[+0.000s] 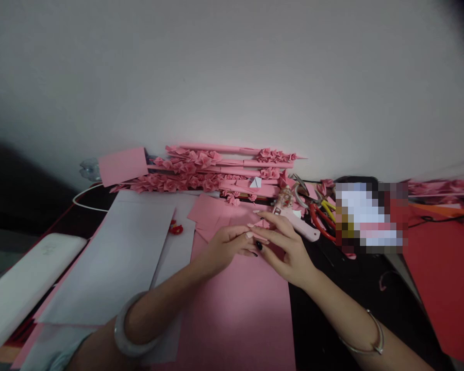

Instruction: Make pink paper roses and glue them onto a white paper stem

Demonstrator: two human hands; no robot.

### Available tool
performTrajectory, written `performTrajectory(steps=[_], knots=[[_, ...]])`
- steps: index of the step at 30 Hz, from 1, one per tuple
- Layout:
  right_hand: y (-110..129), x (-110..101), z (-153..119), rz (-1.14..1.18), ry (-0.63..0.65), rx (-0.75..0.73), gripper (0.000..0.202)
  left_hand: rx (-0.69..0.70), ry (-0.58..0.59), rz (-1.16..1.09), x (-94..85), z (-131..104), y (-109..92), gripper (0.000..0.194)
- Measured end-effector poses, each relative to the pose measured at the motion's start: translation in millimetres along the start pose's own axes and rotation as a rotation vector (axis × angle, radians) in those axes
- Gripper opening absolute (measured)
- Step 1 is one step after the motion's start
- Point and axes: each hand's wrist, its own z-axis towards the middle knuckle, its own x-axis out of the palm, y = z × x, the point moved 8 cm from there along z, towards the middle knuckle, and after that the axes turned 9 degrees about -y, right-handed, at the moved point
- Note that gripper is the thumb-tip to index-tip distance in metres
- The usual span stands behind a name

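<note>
Near the table's [344, 288] far edge, the left hand [226, 247] and right hand [284, 245] are pinching a small pink paper piece [261, 224] together, fingers half curled.

Plain pale wall [232, 77] in dim light behind a dark, cluttered table [355, 288].

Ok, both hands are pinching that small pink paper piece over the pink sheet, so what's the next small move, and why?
Probably press the next fold flat. The left hand and right hand meet fingertip to fingertip on the small pink paper piece above the pink sheet, and finished folded pink flowers line the wall behind.
</note>
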Motion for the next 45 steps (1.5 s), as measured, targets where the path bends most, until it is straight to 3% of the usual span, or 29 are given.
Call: performTrajectory(steps=[15,23,26,30,34,45], knots=[[0.2,-1.6,0.3,0.146,0.015,0.068,0.037,0.024,0.021,0.121,1.2,-1.3,2.6,0.022],[-10.8,-5.8,-2.1,0.082,-0.064,0.187,0.023,0.151,0.022,0.431,5.6,-6.5,-7.5,0.015],[-16.9,2.5,-5.2,0.039,0.029,0.243,0.007,0.164,0.065,0.523,9.2,-10.6,-7.1,0.016],[-15.5,15.3,-9.4,0.067,0.18,0.255,0.022,0.263,0.088,0.683,12.1,-13.5,-10.7,0.019],[-13.3,20.9,-10.3,0.147,0.232,0.283,0.023,0.364,0.078,0.807,14.1,-13.8,-16.0,0.02],[-16.8,22.1,-15.1,0.147,0.206,0.353,0.026,0.194,0.14,0.6,12.3,-11.8,-2.0,0.013]])
